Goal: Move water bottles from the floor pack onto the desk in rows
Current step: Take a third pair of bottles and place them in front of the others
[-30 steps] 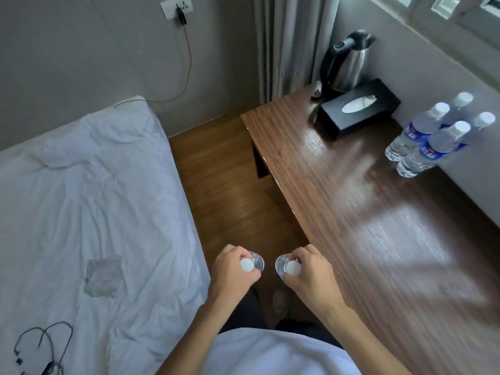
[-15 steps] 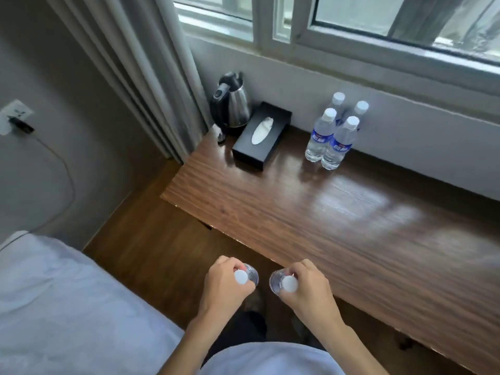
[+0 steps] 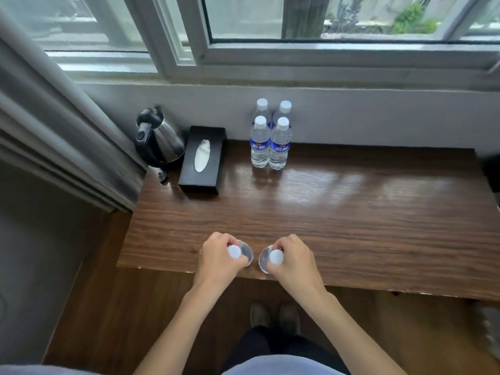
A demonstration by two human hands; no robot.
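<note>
My left hand [image 3: 217,259] grips a clear water bottle [image 3: 234,251] by its neck, seen from above with its white cap showing. My right hand [image 3: 293,262] grips a second water bottle [image 3: 275,257] the same way. Both bottles hang over the near edge of the wooden desk [image 3: 338,220]. Several water bottles [image 3: 270,138] with blue labels and white caps stand upright in a tight block at the back of the desk, against the wall under the window. The floor pack is out of view.
A black tissue box [image 3: 202,160] and a steel kettle [image 3: 159,138] sit at the desk's back left. Grey curtains [image 3: 54,125] hang at the left. A dark object [image 3: 491,169] is at the desk's right edge. My feet [image 3: 274,315] stand on the wooden floor.
I have turned from the bed to face the desk squarely. Both hands, each still gripping a bottle, have moved from above the floor to over the desk's near edge.
</note>
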